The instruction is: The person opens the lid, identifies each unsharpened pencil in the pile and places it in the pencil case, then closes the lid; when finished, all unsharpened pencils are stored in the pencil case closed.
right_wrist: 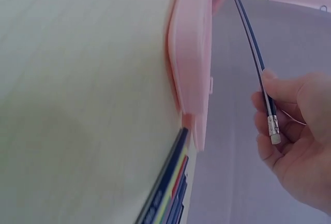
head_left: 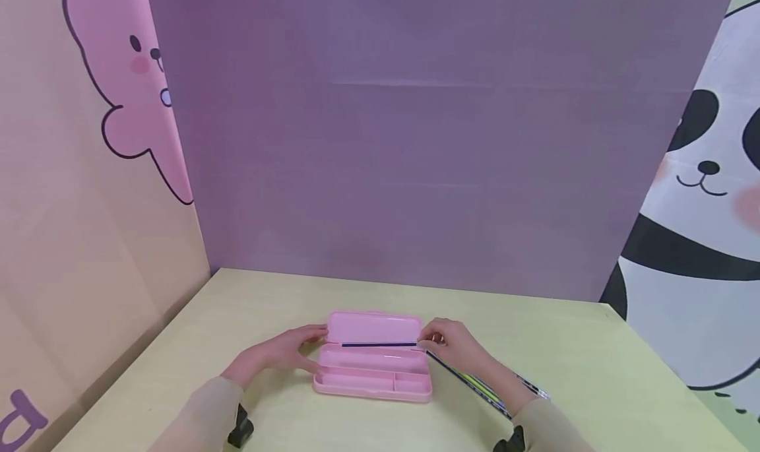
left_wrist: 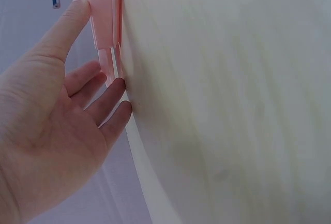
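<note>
Pinching dark pencil [right_wrist: 248, 32]: right fingers [right_wrist: 268, 151]. Left fingers [left_wrist: 106, 103] spread, touching pink case [head_left: 371, 392].

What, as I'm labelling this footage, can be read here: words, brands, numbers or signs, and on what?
"d", apparently, cut off by the picture's edge: purple letter on left wall.
Loose pencils: pale marks, too blurred to read.
Case, held pencil: nothing readable.
</note>
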### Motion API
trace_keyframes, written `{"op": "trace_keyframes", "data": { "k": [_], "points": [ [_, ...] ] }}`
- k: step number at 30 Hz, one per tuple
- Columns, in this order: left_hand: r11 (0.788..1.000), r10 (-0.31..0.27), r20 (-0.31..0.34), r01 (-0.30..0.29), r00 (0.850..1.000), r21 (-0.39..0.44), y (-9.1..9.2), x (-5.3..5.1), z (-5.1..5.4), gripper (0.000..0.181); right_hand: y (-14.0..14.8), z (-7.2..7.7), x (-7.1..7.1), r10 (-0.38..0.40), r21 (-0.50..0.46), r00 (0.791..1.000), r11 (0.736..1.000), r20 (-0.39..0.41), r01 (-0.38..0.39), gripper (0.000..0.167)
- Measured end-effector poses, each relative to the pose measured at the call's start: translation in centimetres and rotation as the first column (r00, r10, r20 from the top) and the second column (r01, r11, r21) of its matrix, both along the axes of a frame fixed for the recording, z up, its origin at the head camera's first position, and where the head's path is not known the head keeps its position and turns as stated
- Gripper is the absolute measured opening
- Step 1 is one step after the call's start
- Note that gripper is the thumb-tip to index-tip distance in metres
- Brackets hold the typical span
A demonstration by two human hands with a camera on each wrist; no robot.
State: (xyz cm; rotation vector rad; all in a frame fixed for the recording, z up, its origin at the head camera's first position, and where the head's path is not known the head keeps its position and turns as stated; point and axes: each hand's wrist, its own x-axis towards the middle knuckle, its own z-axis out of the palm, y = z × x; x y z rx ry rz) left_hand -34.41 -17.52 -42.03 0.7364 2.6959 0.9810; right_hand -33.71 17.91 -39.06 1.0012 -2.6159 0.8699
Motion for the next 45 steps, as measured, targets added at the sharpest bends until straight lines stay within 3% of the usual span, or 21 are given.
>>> {"op": "trace_keyframes", "data": {
  "k": [12, 22, 24, 29, 34, 40, 45],
  "points": [
    [1.0, 0.008, 0.002, -0.008, 1.0, -0.007, 0.2, -0.2, 0.0, 0.084, -1.9, -1.3, -0.6, -0.033, 0.002, 0.998, 0.999, 0.059, 0.033, 0.005],
    [1.0, -0.025, -0.038, 0.024, 0.999, -0.004, -0.2, 0.1, 0.0, 0.087, -2.8, -1.9, -0.7, -0.014, 0.085, 0.985, 0.996, 0.169, 0.0, 0.004],
    [1.0, -0.026, -0.042, 0.026, 0.999, -0.002, -0.3, 0.1, -0.2, 0.088, -2.9, -2.0, -0.8, 0.003, 0.094, 0.987, 0.995, 0.158, -0.018, 0.006],
    [1.0, -0.025, -0.047, 0.025, 0.999, 0.002, -0.2, -0.2, -0.3, 0.089, -3.2, -2.2, -1.0, 0.064, 0.071, 0.986, 0.995, 0.152, -0.076, 0.008],
    [1.0, -0.014, -0.035, 0.014, 0.999, -0.002, 0.2, 0.0, -0.1, 0.088, -3.4, -2.1, -0.7, 0.047, 0.075, 0.975, 0.995, 0.219, -0.065, 0.006],
    [1.0, -0.009, -0.02, 0.009, 1.0, 0.013, 0.3, 0.4, 0.3, 0.088, -3.5, -2.1, -0.7, 0.016, 0.095, 0.978, 0.995, 0.208, -0.036, 0.009],
    [1.0, 0.004, -0.014, -0.004, 1.0, 0.004, 0.2, 0.5, 0.1, 0.09, -3.6, -2.1, -0.9, 0.01, 0.109, 0.988, 0.994, 0.152, -0.027, 0.01]
  ]
}}
